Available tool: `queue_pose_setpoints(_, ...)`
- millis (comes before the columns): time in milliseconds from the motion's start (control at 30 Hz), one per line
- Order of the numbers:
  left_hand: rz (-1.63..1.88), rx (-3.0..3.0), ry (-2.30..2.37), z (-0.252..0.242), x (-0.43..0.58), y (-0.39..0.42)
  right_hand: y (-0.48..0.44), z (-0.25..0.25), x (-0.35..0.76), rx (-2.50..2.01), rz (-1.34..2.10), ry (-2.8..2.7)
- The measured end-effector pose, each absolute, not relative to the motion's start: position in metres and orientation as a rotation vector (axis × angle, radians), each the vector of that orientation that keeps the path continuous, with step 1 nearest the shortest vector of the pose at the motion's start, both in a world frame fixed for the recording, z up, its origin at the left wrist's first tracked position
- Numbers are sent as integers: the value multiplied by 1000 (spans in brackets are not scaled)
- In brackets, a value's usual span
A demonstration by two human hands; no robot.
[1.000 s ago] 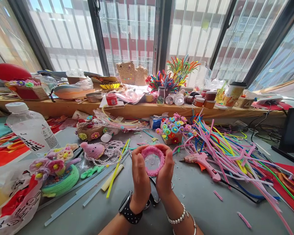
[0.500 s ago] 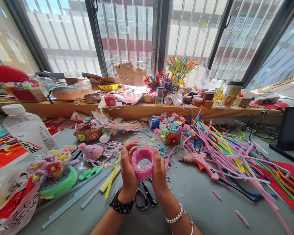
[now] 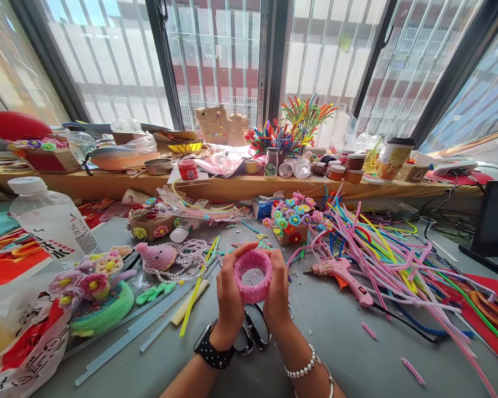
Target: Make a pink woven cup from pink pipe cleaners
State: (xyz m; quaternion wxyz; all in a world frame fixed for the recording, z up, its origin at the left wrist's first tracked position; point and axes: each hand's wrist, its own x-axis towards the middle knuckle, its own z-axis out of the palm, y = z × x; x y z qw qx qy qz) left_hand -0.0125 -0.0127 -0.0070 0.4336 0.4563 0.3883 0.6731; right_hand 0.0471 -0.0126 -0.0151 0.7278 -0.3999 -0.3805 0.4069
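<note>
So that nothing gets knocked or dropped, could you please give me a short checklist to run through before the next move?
1. Pink ring held between left hand and right hand: ok.
2. Table below the hands free of tools: not ok, scissors lie there.
3. Glue gun apart from both hands: ok.
4. Glue gun cool: cannot tell.
5. White cap on the bottle: ok.

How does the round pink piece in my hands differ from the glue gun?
The round pink piece is held between the left hand and right hand; the glue gun lies on the tabletop. The round pink piece is a hollow, ridged ring; the glue gun is pistol-shaped. Both are mainly pink.
</note>
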Motion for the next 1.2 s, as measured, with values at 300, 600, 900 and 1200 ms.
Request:
queue_pose_setpoints(300,1654,1013,990,-15,-10,-7,-14,-17,48,-864,742,-884)
queue_pose_setpoints(600,1747,999,1061,-21,-10,-10,-16,-23,37,-908,759,-826)
queue_pose_setpoints(900,1736,1053,1003,-18,-9,-10,-15,-21,41,-905,720,-844)
queue_pose_setpoints(1200,1756,957,903,-16,-9,-9,-18,-26,35,-900,734,-878)
